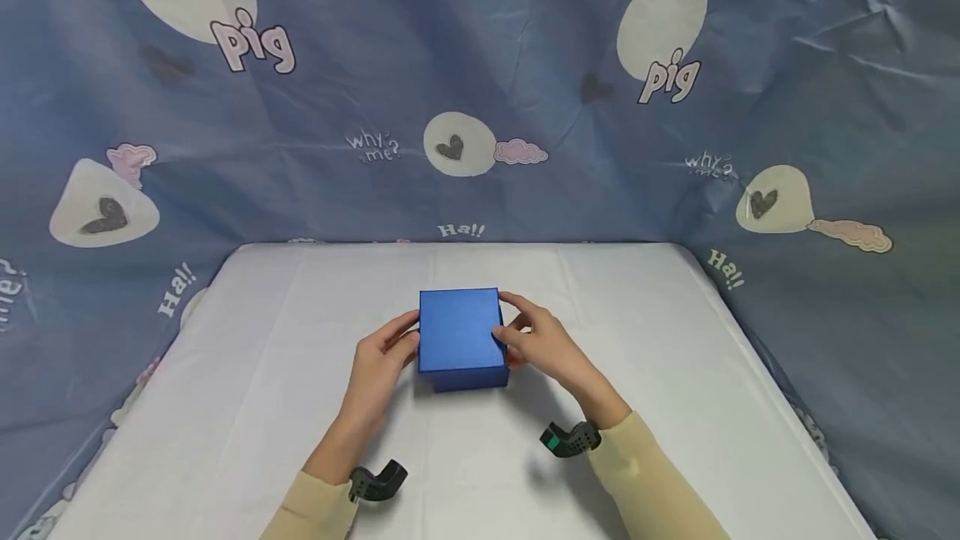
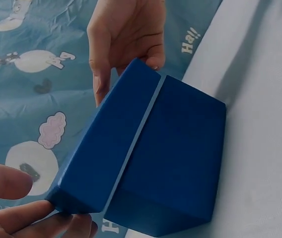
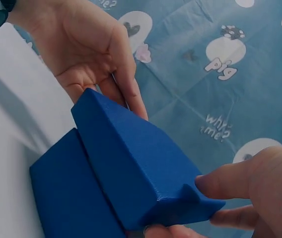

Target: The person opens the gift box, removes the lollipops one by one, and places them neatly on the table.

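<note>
A square blue cardboard box [image 1: 459, 338] sits on a white-covered table [image 1: 675, 407]. The left hand [image 1: 380, 357] and right hand [image 1: 542, 342] pinch its lid's sides; lifting evenly seems best, so the lid stays level.

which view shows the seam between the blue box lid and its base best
The left wrist view: the seam between blue cardboard lid and base runs unobstructed. The right wrist view shows it partly; the head view shows mostly the lid top.
</note>
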Available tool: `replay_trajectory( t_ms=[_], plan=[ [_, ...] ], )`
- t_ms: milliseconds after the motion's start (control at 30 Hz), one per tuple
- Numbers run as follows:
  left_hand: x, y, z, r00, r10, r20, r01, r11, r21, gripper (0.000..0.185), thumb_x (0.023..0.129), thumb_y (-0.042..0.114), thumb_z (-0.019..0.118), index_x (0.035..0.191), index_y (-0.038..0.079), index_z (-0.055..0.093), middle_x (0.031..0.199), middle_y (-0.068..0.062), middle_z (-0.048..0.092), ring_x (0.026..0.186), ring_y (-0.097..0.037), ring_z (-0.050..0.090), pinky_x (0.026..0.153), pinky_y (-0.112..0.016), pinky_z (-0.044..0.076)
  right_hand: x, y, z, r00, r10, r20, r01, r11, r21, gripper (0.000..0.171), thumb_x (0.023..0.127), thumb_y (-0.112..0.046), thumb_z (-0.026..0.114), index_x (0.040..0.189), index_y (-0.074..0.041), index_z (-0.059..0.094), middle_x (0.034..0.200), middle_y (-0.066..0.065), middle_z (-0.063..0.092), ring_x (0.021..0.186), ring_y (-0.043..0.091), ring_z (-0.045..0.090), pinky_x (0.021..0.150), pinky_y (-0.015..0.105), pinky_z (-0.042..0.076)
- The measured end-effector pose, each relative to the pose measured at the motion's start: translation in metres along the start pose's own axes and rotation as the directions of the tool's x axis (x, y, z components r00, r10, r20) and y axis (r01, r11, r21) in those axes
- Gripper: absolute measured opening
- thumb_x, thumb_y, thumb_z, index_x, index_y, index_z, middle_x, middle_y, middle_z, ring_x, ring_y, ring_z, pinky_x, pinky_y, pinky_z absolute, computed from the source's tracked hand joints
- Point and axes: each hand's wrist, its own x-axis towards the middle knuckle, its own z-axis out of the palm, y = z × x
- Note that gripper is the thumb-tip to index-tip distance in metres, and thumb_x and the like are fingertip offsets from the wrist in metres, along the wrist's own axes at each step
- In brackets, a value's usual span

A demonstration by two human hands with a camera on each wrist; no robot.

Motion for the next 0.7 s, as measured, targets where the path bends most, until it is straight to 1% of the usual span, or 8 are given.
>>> replay_trajectory(
  t_ms=[100, 233, 400, 533, 700],
  plan=[
    [-0.003, 0.007, -0.005, 1.000, 0.027, -0.004, -0.027, 0.999, 0.022, 0.041, 0.101, 0.010, 0.057, 0.142, 0.007, 0.056, 0.142, -0.011, 0.055, 0.125, -0.022, 0.057, 0.098, -0.028, 0.052, 0.003, -0.007, 0.002, 1.000, -0.008, 0.025, 0.007, 1.000, 0.018, 0.065, 0.096, -0.023, 0.069, 0.154, -0.027, 0.041, 0.099, 0.016, 0.063, 0.070, 0.028, 0.071, 0.066, 0.040, 0.062],
    [-0.006, 0.017, -0.011, 0.999, 0.045, 0.001, -0.045, 0.996, 0.081, 0.043, 0.102, 0.014, 0.058, 0.145, 0.008, 0.054, 0.145, -0.011, 0.053, 0.129, -0.021, 0.054, 0.097, -0.024, 0.050, 0.005, -0.018, 0.003, 0.998, -0.030, 0.055, 0.029, 0.999, 0.025, 0.065, 0.096, -0.022, 0.068, 0.155, -0.027, 0.040, 0.100, 0.017, 0.063, 0.073, 0.030, 0.070, 0.067, 0.042, 0.062],
    [-0.003, 0.034, -0.017, 0.997, 0.082, -0.008, -0.079, 0.984, 0.157, 0.045, 0.103, 0.019, 0.058, 0.147, 0.009, 0.052, 0.147, -0.010, 0.052, 0.132, -0.021, 0.051, 0.100, -0.027, 0.049, 0.010, -0.032, 0.001, 0.994, -0.086, 0.069, 0.084, 0.996, 0.027, 0.065, 0.097, -0.023, 0.066, 0.155, -0.028, 0.038, 0.103, 0.016, 0.064, 0.076, 0.031, 0.070, 0.070, 0.047, 0.062],
    [-0.002, 0.045, -0.021, 0.996, 0.082, -0.023, -0.076, 0.977, 0.199, 0.047, 0.103, 0.020, 0.057, 0.148, 0.010, 0.050, 0.148, -0.010, 0.050, 0.135, -0.022, 0.049, 0.103, -0.031, 0.048, 0.013, -0.040, 0.002, 0.993, -0.098, 0.071, 0.096, 0.995, 0.037, 0.065, 0.096, -0.024, 0.067, 0.155, -0.028, 0.039, 0.104, 0.015, 0.065, 0.082, 0.029, 0.072, 0.075, 0.050, 0.061],
    [-0.015, 0.047, -0.028, 0.998, 0.047, -0.051, -0.034, 0.971, 0.238, 0.048, 0.103, 0.020, 0.057, 0.149, 0.010, 0.049, 0.149, -0.011, 0.049, 0.135, -0.024, 0.048, 0.104, -0.035, 0.047, 0.008, -0.041, 0.015, 0.991, -0.101, 0.091, 0.098, 0.995, 0.032, 0.064, 0.097, -0.025, 0.066, 0.155, -0.030, 0.039, 0.104, 0.013, 0.067, 0.088, 0.030, 0.072, 0.078, 0.048, 0.061]
  ],
)
